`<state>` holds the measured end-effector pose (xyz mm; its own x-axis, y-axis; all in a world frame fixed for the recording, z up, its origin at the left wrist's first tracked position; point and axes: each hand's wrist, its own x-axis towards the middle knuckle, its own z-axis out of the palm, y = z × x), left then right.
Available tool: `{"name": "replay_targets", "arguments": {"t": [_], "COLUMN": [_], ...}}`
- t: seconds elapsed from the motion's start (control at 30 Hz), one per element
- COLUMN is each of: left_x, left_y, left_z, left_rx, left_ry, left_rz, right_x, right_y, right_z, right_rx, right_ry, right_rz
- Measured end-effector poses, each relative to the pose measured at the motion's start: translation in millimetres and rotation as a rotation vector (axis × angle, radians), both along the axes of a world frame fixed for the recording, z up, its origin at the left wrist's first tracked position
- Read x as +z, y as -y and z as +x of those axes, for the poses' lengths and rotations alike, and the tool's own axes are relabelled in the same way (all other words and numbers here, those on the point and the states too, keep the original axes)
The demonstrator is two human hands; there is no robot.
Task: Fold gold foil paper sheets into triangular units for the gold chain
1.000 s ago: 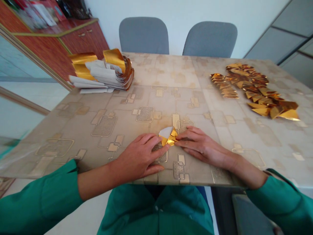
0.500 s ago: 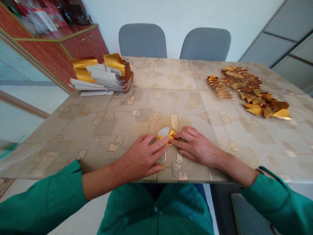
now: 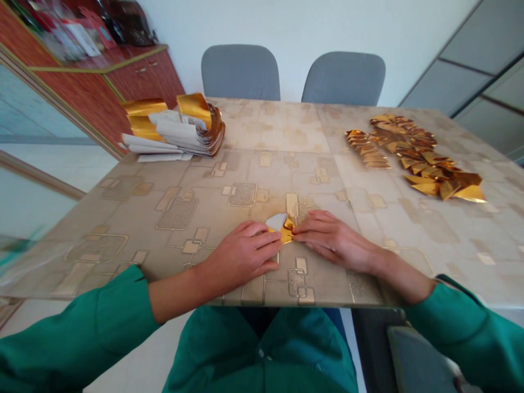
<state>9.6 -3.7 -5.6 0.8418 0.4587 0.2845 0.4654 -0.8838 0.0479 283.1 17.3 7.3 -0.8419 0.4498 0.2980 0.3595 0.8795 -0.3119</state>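
Work foil piece (image 3: 286, 236) on bench (image 3: 278, 180), between left hand (image 3: 245, 251) and right hand (image 3: 338, 238). Pin left side with left, fingers together; steady right edge with right. Can't tell if clamped by either. Align edges, crease firmly.

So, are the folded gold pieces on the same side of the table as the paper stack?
No, the folded gold pieces lie on the table's right side, and the paper stack on its left.
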Motion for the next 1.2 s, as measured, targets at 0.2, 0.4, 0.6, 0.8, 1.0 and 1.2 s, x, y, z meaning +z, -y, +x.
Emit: {"name": "replay_targets", "arguments": {"t": [0.2,0.4,0.6,0.8,1.0,1.2], "left_x": [-3.7,5.4,10.9,6.6,6.9,5.6], "left_y": [-9,-13,-14,-16,-17,-19], "left_z": [4,16,10,3,1,-4], "left_rx": [-0.043,-0.036,-0.106,-0.102,-0.082,-0.038], "left_ry": [0.018,-0.046,-0.066,-0.072,-0.049,0.045], "left_rz": [0.048,0.037,0.138,0.237,0.256,0.222], "right_x": [-5.0,-6.6,-5.4,-6.5,-6.4,1.0], "right_y": [-16,-12,5,1,-4,-8], "right_z": [-14,-16,-19,-20,-16,-18], "right_rx": [-0.053,-0.052,-0.145,-0.258,-0.182,-0.147], "right_ry": [0.008,0.03,0.021,0.046,0.071,0.134], "right_rz": [0.036,0.054,0.041,0.125,0.08,0.154]}}
